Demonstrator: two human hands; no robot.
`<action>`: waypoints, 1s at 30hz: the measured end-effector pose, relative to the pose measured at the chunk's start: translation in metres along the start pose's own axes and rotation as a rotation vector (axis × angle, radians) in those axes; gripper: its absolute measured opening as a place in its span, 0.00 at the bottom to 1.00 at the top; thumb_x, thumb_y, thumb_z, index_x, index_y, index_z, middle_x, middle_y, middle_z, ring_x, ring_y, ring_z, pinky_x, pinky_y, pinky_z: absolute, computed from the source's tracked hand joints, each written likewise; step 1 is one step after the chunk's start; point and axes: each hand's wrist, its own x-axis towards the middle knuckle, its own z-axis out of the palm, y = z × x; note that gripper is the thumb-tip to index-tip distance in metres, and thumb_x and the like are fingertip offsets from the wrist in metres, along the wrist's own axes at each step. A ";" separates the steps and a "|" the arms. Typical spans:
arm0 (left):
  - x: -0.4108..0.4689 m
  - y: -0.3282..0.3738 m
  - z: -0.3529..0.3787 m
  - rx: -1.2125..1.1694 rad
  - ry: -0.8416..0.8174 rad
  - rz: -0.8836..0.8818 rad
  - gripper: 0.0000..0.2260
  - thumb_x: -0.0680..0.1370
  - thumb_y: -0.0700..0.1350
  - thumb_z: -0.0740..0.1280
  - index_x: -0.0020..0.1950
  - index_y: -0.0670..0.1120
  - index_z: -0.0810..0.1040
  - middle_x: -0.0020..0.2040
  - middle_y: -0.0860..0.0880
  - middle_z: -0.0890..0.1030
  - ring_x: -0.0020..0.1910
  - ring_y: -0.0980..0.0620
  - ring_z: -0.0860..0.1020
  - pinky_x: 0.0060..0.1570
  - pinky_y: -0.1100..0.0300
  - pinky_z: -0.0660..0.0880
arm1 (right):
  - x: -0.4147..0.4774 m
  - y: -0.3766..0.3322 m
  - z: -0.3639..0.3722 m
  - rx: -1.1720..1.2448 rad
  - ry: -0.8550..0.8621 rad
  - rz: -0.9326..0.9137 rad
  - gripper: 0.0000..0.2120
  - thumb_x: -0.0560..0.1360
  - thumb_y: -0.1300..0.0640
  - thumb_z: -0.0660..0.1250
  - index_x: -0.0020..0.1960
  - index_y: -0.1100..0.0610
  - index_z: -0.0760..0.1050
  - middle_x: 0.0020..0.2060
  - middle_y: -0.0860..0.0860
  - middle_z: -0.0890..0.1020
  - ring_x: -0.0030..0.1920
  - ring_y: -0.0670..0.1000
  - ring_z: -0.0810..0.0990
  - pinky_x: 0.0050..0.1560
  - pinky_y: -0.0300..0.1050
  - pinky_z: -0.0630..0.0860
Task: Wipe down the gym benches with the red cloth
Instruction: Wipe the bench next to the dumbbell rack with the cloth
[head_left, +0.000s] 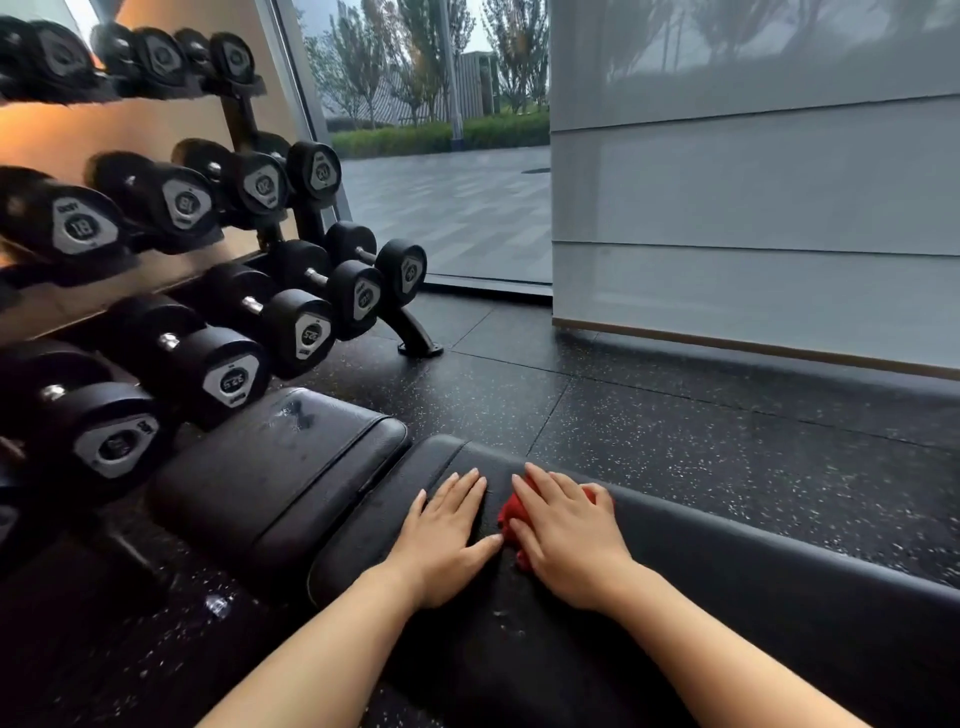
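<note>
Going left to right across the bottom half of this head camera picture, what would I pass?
Rack of black dumbbells with grey end labels → short black padded bench seat → left hand, flat on the long black bench pad → right hand, pressing the crumpled red cloth → speckled black rubber floor.

One red cloth (510, 514); two grips, a left grip (441, 540) and a right grip (566, 540); two worktop pads (275, 467). One dumbbell rack (415, 335) with three tiers; five dumbbells (228, 382) on the lowest tier, four on the middle.

Dim grey daylight from window (447, 156), blurred dumbbells (78, 223), warped edges
</note>
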 end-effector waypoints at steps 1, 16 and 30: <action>0.001 -0.003 -0.002 -0.040 0.003 0.020 0.29 0.81 0.56 0.54 0.78 0.51 0.47 0.78 0.56 0.44 0.76 0.58 0.42 0.73 0.55 0.38 | 0.005 0.000 -0.001 0.005 0.006 0.013 0.39 0.70 0.37 0.31 0.77 0.49 0.53 0.77 0.48 0.53 0.75 0.50 0.54 0.69 0.55 0.53; 0.008 -0.042 -0.006 0.014 0.137 -0.068 0.26 0.80 0.60 0.48 0.77 0.57 0.47 0.78 0.57 0.45 0.76 0.58 0.43 0.74 0.53 0.41 | 0.031 -0.013 0.002 0.055 0.055 0.115 0.28 0.78 0.38 0.41 0.75 0.45 0.58 0.76 0.46 0.56 0.74 0.48 0.55 0.70 0.54 0.52; 0.009 -0.043 -0.005 0.037 0.147 -0.061 0.26 0.81 0.57 0.51 0.78 0.56 0.47 0.78 0.56 0.46 0.77 0.57 0.43 0.74 0.53 0.42 | 0.055 -0.026 0.005 0.007 0.042 0.026 0.26 0.81 0.42 0.48 0.76 0.50 0.53 0.76 0.48 0.56 0.74 0.50 0.56 0.70 0.55 0.53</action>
